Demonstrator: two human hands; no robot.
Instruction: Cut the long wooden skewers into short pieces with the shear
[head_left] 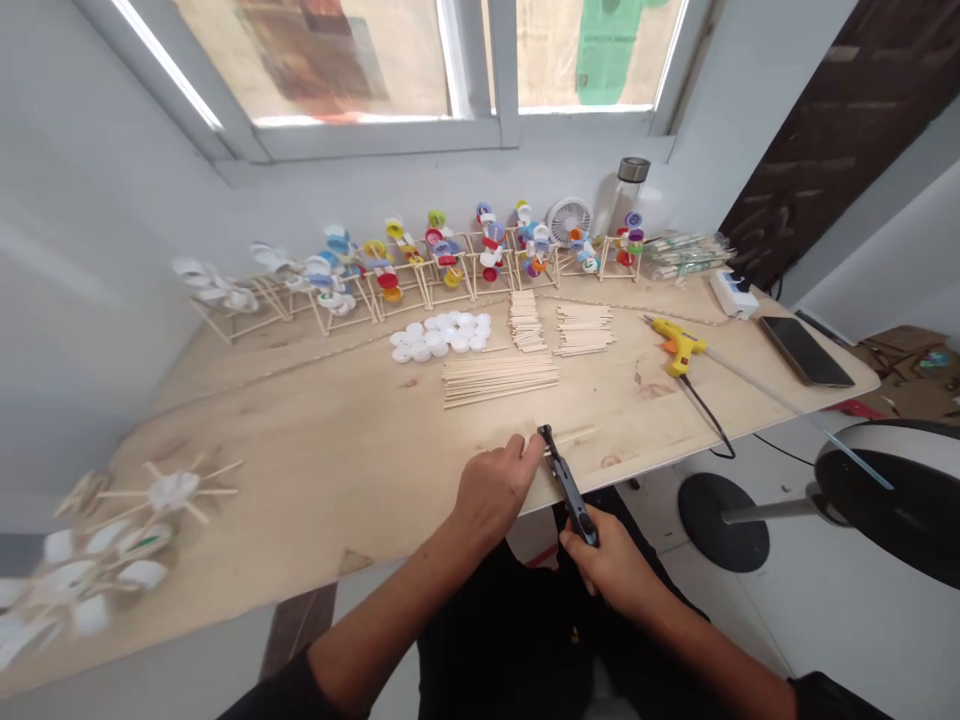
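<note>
My right hand (611, 560) is wrapped round the handles of a dark plier-like hand tool (568, 485), whose jaws point away from me over the table's front edge. Close to those jaws, my left hand (495, 482) pinches a thin wooden stick (579, 437). The stick's far part sticks out to the right past the jaws, low over the tabletop. Farther back lie a row of long wooden sticks (501, 380), two piles of shorter sticks (526, 322) (585, 329) and a cluster of white bottle caps (442, 336).
A yellow glue gun (679, 345) with its cord lies right, near a phone (806, 351) and a power strip (733, 295). Stick frames with coloured caps (450, 262) line the wall. Cap-and-stick wheels (174, 490) sit at left. A small fan (568, 221) and bottle (628, 195) stand behind.
</note>
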